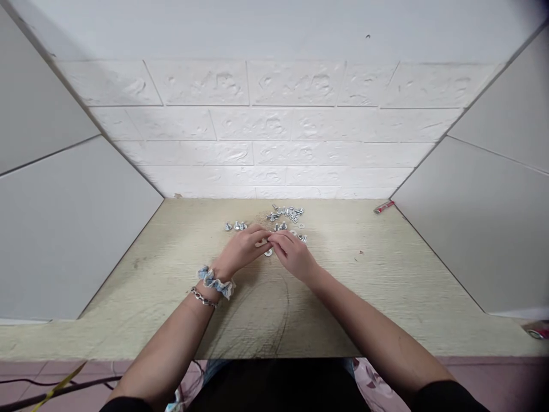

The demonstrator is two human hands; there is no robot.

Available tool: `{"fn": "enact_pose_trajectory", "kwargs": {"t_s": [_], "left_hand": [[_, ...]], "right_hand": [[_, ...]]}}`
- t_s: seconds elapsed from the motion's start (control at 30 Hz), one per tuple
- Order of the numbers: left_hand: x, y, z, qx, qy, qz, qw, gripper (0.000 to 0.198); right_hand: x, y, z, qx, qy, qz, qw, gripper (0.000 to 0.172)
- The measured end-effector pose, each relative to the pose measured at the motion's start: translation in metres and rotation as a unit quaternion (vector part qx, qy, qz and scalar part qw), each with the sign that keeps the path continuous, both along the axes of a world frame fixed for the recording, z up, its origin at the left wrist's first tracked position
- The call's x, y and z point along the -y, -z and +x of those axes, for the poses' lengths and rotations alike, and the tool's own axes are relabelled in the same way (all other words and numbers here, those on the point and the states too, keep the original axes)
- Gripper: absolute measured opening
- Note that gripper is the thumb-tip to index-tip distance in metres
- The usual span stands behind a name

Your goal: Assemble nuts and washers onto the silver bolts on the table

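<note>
My left hand [243,247] and my right hand [293,252] meet at the middle of a pale wooden table [171,297], fingertips pinched together over a small metal part too small to name. A silver washer [268,252] lies on the table just under the fingers. A loose pile of silver bolts, nuts and washers [288,216] lies right behind my hands. Three assembled bolts [235,226] stand in a short row to the left of the pile. My left wrist wears a blue scrunchie and a chain bracelet.
A red lighter-like object [383,206] lies at the far right corner of the table. White panels wall in the table on the left and right, with a white brick-pattern wall [274,131] behind. Cables lie on the floor at lower left.
</note>
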State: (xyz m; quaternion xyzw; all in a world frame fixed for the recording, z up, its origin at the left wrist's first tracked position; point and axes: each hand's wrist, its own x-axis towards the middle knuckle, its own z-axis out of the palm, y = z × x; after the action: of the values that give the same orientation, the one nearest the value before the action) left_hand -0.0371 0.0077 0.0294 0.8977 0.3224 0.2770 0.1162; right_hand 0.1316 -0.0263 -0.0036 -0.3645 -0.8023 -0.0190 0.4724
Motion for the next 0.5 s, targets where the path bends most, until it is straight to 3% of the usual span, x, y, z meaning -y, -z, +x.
{"fn": "enact_pose_trajectory", "kwargs": {"t_s": [0.2, 0.33, 0.5], "left_hand": [[-0.007, -0.001, -0.003, 0.017, -0.023, -0.043, 0.999, 0.020], [-0.025, -0.003, -0.020, 0.015, -0.131, -0.040, 0.990, 0.019], [-0.038, -0.006, -0.042, -0.059, -0.238, -0.072, 0.967, 0.021]], "right_hand": [[-0.003, 0.000, 0.002, -0.008, 0.001, -0.009, 1.000, 0.027], [-0.007, -0.002, 0.013, 0.006, 0.041, -0.047, 0.998, 0.033], [-0.016, -0.002, 0.031, -0.031, 0.150, -0.069, 0.986, 0.020]]}}
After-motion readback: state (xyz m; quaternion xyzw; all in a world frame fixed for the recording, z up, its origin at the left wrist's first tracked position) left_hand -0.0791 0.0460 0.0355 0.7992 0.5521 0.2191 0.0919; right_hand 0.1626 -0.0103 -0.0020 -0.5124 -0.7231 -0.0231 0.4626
